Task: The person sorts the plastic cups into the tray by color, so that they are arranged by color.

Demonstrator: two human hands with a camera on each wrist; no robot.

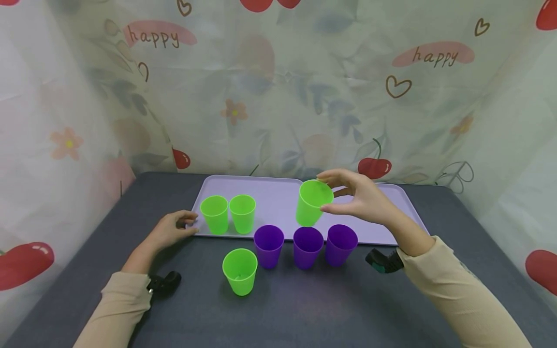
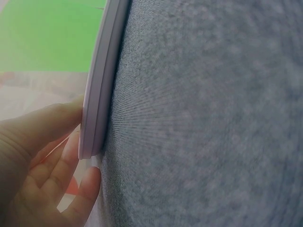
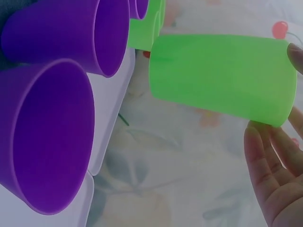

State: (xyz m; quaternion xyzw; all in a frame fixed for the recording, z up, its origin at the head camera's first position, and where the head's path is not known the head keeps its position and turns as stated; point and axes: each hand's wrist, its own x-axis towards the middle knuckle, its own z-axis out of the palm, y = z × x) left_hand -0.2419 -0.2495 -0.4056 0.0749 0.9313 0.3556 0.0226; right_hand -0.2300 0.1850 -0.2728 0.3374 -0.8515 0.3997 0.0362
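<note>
My right hand (image 1: 354, 198) pinches a green plastic cup (image 1: 311, 205) near its rim between thumb and fingers, raised over the lavender trays, mouth up. In the right wrist view the same cup (image 3: 220, 78) appears sideways, fingertips at its rim. My left hand (image 1: 171, 227) rests at the left edge of the left tray (image 1: 271, 191); in the left wrist view thumb and fingertips touch the tray's rim (image 2: 97, 94) near its corner. Two green cups (image 1: 229, 215) stand side by side on that tray, close to my left hand.
Three purple cups (image 1: 306, 249) stand in a row along the trays' front edge, below the raised cup. Another green cup (image 1: 240, 273) stands on the dark tabletop (image 1: 304, 309), nearer me. A second lavender tray (image 1: 393, 193) lies at right. A printed curtain (image 1: 278, 87) hangs behind.
</note>
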